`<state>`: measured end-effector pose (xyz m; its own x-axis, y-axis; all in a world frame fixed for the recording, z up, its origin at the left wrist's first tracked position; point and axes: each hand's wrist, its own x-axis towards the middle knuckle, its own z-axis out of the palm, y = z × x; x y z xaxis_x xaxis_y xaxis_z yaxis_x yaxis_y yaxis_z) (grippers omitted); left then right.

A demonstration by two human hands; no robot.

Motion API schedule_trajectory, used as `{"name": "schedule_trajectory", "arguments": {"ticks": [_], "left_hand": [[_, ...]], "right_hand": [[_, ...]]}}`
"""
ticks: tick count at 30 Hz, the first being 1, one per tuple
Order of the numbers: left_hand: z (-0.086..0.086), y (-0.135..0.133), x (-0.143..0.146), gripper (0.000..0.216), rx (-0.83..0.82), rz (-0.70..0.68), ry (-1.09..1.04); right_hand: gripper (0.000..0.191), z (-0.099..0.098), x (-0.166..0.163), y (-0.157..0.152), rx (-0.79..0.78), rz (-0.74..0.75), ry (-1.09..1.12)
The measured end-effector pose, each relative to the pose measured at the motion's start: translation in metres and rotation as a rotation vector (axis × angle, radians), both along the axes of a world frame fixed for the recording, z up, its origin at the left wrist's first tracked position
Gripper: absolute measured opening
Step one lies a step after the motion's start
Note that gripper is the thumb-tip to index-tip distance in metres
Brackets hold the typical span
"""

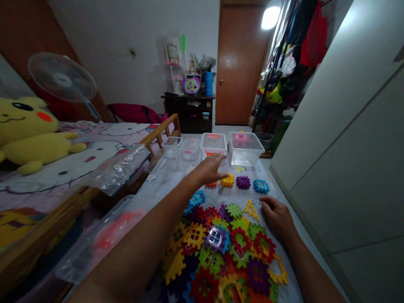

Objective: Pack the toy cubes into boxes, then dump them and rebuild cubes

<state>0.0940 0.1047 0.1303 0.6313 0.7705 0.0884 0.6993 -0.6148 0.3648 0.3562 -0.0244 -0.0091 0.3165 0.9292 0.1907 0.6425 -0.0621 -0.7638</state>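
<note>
My left hand (211, 169) reaches forward over a row of interlocking toy pieces, its fingers curved over an orange piece (211, 184). Beside it lie a yellow piece (227, 181), a purple piece (243, 182) and a blue piece (261, 185). My right hand (277, 213) rests palm down at the right edge of a heap of colourful pieces (221, 248), fingers curled near a yellow triangular piece (251, 209). A light blue piece (196, 198) lies under my left forearm.
Clear plastic containers (246, 148) stand in a row at the far end of the white surface, one with an orange lid (213, 142). A bed with a yellow plush toy (31, 130) and a fan (62, 81) is on the left. White cupboard doors (344, 147) rise on the right.
</note>
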Motion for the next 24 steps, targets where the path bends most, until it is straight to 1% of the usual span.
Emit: {"name": "schedule_trajectory", "arguments": {"ticks": [2,3,4,6,8,11,15,19,22,24], "left_hand": [[0.022,-0.024,-0.02,0.058,0.02,0.007,-0.025],[0.029,-0.037,-0.031,0.054,0.032,0.013,-0.04],[0.034,-0.05,-0.043,0.05,0.059,0.027,-0.069],[0.034,-0.076,-0.066,0.041,0.096,0.065,-0.091],[0.023,-0.1,-0.088,0.037,0.062,0.089,-0.061],[-0.003,-0.132,-0.115,0.037,-0.045,0.076,-0.039],[-0.032,-0.164,-0.131,0.038,-0.14,0.102,-0.025],[-0.051,-0.176,-0.129,0.046,-0.186,0.205,0.0],[-0.059,-0.175,-0.124,0.052,-0.203,0.283,0.008],[-0.062,-0.171,-0.122,0.057,-0.216,0.31,-0.001]], "right_hand": [[0.036,0.0,0.001,0.0,-0.005,0.0,-0.019],[0.037,0.0,0.001,0.0,-0.011,0.003,-0.022],[0.037,0.0,0.001,0.0,-0.016,0.005,-0.022],[0.037,0.001,0.001,0.0,-0.017,0.004,-0.03],[0.037,0.003,0.001,0.0,-0.015,-0.002,-0.047],[0.038,0.004,0.001,0.0,-0.029,-0.013,-0.062],[0.04,0.003,0.003,0.001,-0.033,-0.023,-0.049],[0.042,0.001,0.006,0.001,-0.044,-0.024,-0.064],[0.043,0.001,0.007,0.001,-0.049,-0.029,-0.051],[0.043,0.002,0.006,0.0,-0.051,-0.034,-0.044]]}}
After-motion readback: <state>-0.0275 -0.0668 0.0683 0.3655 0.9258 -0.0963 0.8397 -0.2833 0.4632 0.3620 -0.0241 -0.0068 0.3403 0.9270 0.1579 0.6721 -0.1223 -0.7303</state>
